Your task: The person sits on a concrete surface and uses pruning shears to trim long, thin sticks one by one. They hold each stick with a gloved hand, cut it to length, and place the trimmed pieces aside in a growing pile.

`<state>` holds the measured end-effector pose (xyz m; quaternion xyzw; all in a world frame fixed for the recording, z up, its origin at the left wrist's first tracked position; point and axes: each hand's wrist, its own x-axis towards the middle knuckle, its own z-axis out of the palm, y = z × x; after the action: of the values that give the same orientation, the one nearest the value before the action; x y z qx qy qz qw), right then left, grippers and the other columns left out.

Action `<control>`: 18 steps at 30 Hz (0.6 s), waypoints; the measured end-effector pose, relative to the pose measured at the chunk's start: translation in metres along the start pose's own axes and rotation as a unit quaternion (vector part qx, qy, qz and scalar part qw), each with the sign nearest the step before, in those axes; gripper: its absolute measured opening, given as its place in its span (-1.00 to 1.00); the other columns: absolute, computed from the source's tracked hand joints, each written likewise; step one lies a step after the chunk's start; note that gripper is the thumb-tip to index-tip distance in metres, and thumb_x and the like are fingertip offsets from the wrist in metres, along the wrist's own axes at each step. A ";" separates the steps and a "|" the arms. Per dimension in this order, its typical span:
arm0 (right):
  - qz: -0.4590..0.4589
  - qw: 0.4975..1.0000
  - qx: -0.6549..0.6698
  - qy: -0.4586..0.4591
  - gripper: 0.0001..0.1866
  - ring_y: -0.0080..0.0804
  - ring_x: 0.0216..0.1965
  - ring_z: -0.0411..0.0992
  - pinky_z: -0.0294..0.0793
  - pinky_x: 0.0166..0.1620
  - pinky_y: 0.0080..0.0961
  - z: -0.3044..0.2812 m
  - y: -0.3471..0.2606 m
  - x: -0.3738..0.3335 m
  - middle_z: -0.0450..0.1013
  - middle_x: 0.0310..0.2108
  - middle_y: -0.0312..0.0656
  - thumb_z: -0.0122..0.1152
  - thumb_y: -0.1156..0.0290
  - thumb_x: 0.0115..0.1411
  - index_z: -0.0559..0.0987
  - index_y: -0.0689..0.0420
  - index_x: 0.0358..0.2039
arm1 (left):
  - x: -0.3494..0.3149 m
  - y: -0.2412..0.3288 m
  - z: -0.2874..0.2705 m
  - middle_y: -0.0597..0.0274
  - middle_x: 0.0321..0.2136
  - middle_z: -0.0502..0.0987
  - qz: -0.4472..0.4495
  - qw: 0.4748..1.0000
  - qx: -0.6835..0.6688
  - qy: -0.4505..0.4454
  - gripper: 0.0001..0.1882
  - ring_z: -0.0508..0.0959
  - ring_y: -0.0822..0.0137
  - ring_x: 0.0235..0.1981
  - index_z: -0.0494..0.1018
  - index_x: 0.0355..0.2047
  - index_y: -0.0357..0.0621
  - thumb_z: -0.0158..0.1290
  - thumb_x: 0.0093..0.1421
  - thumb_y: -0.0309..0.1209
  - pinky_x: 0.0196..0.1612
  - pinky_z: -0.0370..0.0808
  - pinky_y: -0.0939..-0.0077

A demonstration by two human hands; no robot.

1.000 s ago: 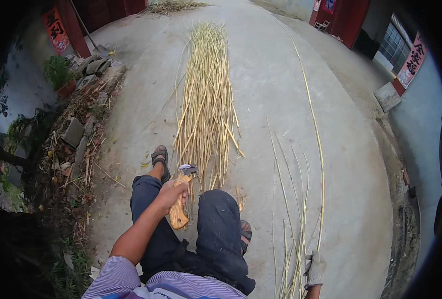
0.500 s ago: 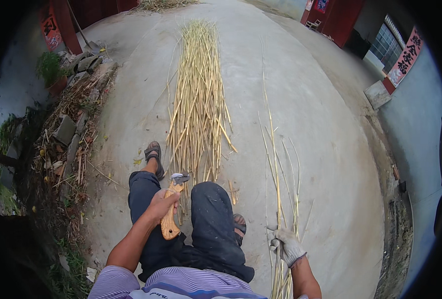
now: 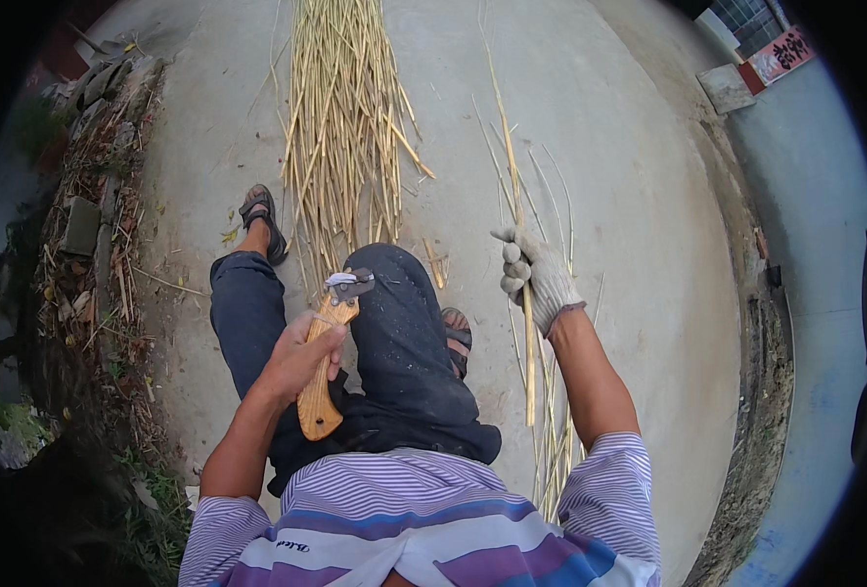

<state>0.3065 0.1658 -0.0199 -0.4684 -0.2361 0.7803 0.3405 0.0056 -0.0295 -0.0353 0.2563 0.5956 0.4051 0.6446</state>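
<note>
My bare left hand (image 3: pixel 298 364) is closed around a wooden-handled tool (image 3: pixel 318 403), held above my thighs. Its curved handle hangs below the fist, while a short grey metal head with something white on it sticks out above. Whether it has a longer blade cannot be seen. On the right, my right hand (image 3: pixel 543 276) wears a pale knitted glove and grips a long yellowish stalk (image 3: pixel 529 362). The stalk's thick cut end points toward me and its thin tip stretches away. Beneath it, several thinner stalks (image 3: pixel 551 460) lie on the concrete by my right side.
A long heap of dry stalks (image 3: pixel 340 108) lies ahead of my knees on the concrete ground (image 3: pixel 639 245). Short broken pieces (image 3: pixel 435 262) are beside my right knee. Rubble and dry litter (image 3: pixel 81 225) line the left edge, and a pale wall (image 3: pixel 824 254) runs along the right.
My right hand has moved forward and lifts a stalk away from the others on the ground. My left hand still holds the tool. The view has tilted downward.
</note>
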 end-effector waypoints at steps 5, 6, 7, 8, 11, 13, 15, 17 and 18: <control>-0.004 0.989 0.109 -0.098 -0.70 -0.75 -0.73 0.15 0.23 -0.68 -0.74 0.039 -0.009 0.091 0.33 -0.62 -0.46 -0.11 0.29 0.49 0.42 0.26 0.01 | -0.026 0.011 0.012 0.33 -0.58 0.41 -0.067 0.989 -0.017 -0.128 -0.75 0.44 0.50 -0.66 0.35 -0.17 -0.18 0.11 0.35 -0.28 -0.56 0.40 0.62; -0.001 0.987 0.112 -0.113 -0.69 -0.74 -0.74 0.14 0.24 -0.68 -0.73 0.049 -0.006 0.110 0.32 -0.62 -0.47 -0.13 0.28 0.49 0.42 0.26 0.01 | -0.032 0.012 0.010 0.33 -0.58 0.41 -0.086 0.986 -0.020 -0.142 -0.75 0.44 0.50 -0.65 0.35 -0.15 -0.19 0.12 0.35 -0.29 -0.55 0.40 0.62; 0.002 0.985 0.116 -0.128 -0.68 -0.74 -0.75 0.14 0.24 -0.69 -0.72 0.056 -0.001 0.124 0.32 -0.63 -0.47 -0.14 0.27 0.50 0.43 0.26 0.00 | -0.040 0.016 0.011 0.33 -0.57 0.41 -0.106 0.982 -0.023 -0.155 -0.74 0.44 0.50 -0.65 0.36 -0.13 -0.20 0.12 0.35 -0.30 -0.55 0.40 0.62; 0.004 0.982 0.127 -0.141 -0.67 -0.73 -0.76 0.14 0.23 -0.69 -0.71 0.065 0.005 0.136 0.32 -0.64 -0.47 -0.15 0.25 0.50 0.43 0.25 -0.01 | -0.045 0.018 0.011 0.33 -0.57 0.41 -0.121 0.978 -0.028 -0.166 -0.73 0.43 0.51 -0.64 0.36 -0.11 -0.21 0.12 0.35 -0.31 -0.55 0.41 0.61; 0.024 0.967 0.182 -0.178 -0.62 -0.73 -0.78 0.13 0.23 -0.71 -0.68 0.086 0.027 0.155 0.29 -0.66 -0.49 -0.23 0.18 0.52 0.44 0.24 -0.04 | -0.055 0.016 0.009 0.34 -0.55 0.42 -0.135 0.974 -0.043 -0.178 -0.71 0.44 0.52 -0.63 0.35 -0.15 -0.21 0.13 0.34 -0.26 -0.53 0.41 0.62; 0.027 0.946 0.224 -0.233 -0.62 -0.72 -0.78 0.11 0.23 -0.70 -0.68 0.096 0.040 0.161 0.25 -0.68 -0.50 -0.23 0.18 0.52 0.44 0.24 -0.05 | -0.059 0.016 0.006 0.34 -0.54 0.43 -0.143 0.970 -0.064 -0.186 -0.72 0.44 0.52 -0.63 0.34 -0.20 -0.19 0.13 0.34 -0.24 -0.53 0.41 0.62; 0.023 0.924 0.269 -0.269 -0.59 -0.70 -0.80 0.08 0.19 -0.71 -0.67 0.103 0.047 0.157 0.19 -0.70 -0.50 -0.26 0.15 0.53 0.44 0.24 -0.08 | -0.059 0.016 0.003 0.33 -0.54 0.43 -0.150 0.963 -0.101 -0.198 -0.72 0.44 0.52 -0.63 0.34 -0.21 -0.19 0.13 0.34 -0.25 -0.53 0.40 0.62; 0.013 0.892 0.310 -0.330 -0.57 -0.69 -0.80 0.07 0.15 -0.72 -0.66 0.106 0.056 0.157 0.19 -0.70 -0.49 -0.29 0.13 0.53 0.44 0.24 -0.09 | -0.058 0.014 0.001 0.33 -0.55 0.44 -0.157 0.958 -0.122 -0.209 -0.73 0.44 0.52 -0.63 0.34 -0.22 -0.18 0.13 0.33 -0.26 -0.54 0.40 0.61; 0.006 0.873 0.331 -0.358 -0.56 -0.69 -0.81 0.06 0.14 -0.72 -0.66 0.108 0.060 0.157 0.19 -0.70 -0.49 -0.30 0.12 0.53 0.44 0.24 -0.10 | -0.057 0.013 0.001 0.33 -0.55 0.44 -0.160 0.955 -0.125 -0.215 -0.73 0.44 0.52 -0.63 0.34 -0.22 -0.18 0.13 0.33 -0.26 -0.54 0.40 0.62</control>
<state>0.1400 0.2391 -0.1021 -0.0181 -0.0674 0.9293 0.3627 0.0060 -0.0693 0.0069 0.1565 0.4210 0.3033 0.8404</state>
